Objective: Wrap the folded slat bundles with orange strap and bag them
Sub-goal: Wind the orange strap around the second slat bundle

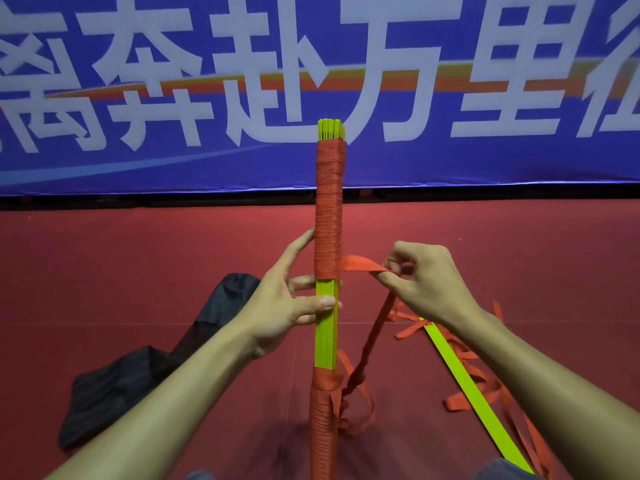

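Slat bundle [328,202]: folded stack of thin yellow-green plastic slats, standing upright on the red floor [173,254] between the forearms; its top end shows bare above the wrapping.
Orange strap [360,264]: flat woven webbing, wound in tight overlapping turns over the upper length and again over the foot, with a bare yellow-green stretch between. A free run leaves the lower edge of the upper wrap to the right, then hangs twisted down to the floor.
Left hand [277,306]: grips the slat bundle at the bare stretch, thumb laid across the front, index finger straight up along the left side of the wrapped part, other fingers curled behind.
Right hand [426,282]: just right of the bundle, knuckles up, pinching the free strap between thumb and bent fingers.
Arms: both forearms reach in from the lower corners, bare, wrists nearly level.
Black fabric bag [138,375]: soft and crumpled, lying on the floor at the left.
Loose slat [467,386]: one long yellow-green strip flat on the floor at the right, amid loops of slack orange webbing.
Backdrop: blue banner [450,161] with large white characters.
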Action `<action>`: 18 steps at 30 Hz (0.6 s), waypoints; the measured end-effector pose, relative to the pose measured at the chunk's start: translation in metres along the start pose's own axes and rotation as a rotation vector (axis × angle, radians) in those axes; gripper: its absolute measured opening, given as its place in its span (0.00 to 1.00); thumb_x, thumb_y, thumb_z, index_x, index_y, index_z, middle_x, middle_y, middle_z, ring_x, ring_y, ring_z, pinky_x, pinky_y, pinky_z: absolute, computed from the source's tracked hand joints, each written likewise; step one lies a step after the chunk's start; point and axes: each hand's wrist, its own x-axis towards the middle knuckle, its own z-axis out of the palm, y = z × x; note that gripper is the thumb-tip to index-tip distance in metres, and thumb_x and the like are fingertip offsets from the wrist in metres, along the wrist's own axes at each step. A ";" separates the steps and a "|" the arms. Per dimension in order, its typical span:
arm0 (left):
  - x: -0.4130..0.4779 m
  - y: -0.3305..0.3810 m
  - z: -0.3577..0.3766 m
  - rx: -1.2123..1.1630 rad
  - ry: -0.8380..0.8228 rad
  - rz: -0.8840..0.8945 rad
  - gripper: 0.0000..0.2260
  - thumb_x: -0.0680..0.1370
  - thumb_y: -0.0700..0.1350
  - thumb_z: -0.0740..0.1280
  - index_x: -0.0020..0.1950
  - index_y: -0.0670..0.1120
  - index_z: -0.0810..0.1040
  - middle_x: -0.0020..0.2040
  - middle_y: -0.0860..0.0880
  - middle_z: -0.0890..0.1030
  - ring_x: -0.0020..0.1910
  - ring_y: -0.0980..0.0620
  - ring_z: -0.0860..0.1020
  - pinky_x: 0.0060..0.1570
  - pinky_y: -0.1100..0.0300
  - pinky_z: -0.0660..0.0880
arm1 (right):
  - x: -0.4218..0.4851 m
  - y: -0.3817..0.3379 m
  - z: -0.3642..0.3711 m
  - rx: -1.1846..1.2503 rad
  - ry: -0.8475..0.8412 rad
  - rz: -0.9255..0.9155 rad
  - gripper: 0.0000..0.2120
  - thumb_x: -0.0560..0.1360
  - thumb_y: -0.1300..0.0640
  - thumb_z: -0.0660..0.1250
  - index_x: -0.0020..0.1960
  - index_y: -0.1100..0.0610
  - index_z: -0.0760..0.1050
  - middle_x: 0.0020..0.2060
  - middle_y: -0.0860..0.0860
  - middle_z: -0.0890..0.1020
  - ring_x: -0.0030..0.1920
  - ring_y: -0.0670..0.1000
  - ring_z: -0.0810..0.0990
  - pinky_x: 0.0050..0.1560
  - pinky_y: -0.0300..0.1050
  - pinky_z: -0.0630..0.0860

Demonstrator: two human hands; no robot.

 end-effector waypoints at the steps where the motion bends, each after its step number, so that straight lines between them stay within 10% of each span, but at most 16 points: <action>1: 0.000 0.000 0.000 0.003 -0.001 -0.001 0.40 0.70 0.31 0.73 0.65 0.72 0.68 0.54 0.36 0.84 0.49 0.37 0.84 0.40 0.58 0.80 | 0.000 0.001 0.000 0.006 -0.010 0.008 0.19 0.69 0.59 0.75 0.30 0.53 0.65 0.27 0.49 0.77 0.32 0.53 0.75 0.36 0.48 0.74; 11: 0.001 -0.001 -0.001 -0.006 0.006 -0.001 0.39 0.68 0.32 0.74 0.63 0.73 0.71 0.53 0.36 0.84 0.48 0.36 0.84 0.38 0.58 0.80 | -0.003 -0.008 0.000 0.673 -0.091 0.222 0.21 0.70 0.75 0.70 0.31 0.59 0.63 0.34 0.56 0.81 0.33 0.54 0.83 0.36 0.46 0.80; 18: 0.002 -0.003 -0.005 0.003 0.057 0.002 0.39 0.66 0.34 0.74 0.62 0.73 0.71 0.49 0.40 0.85 0.47 0.37 0.84 0.51 0.45 0.77 | -0.002 -0.005 0.002 0.663 -0.089 0.248 0.15 0.68 0.54 0.77 0.31 0.55 0.73 0.28 0.54 0.75 0.29 0.52 0.74 0.35 0.45 0.72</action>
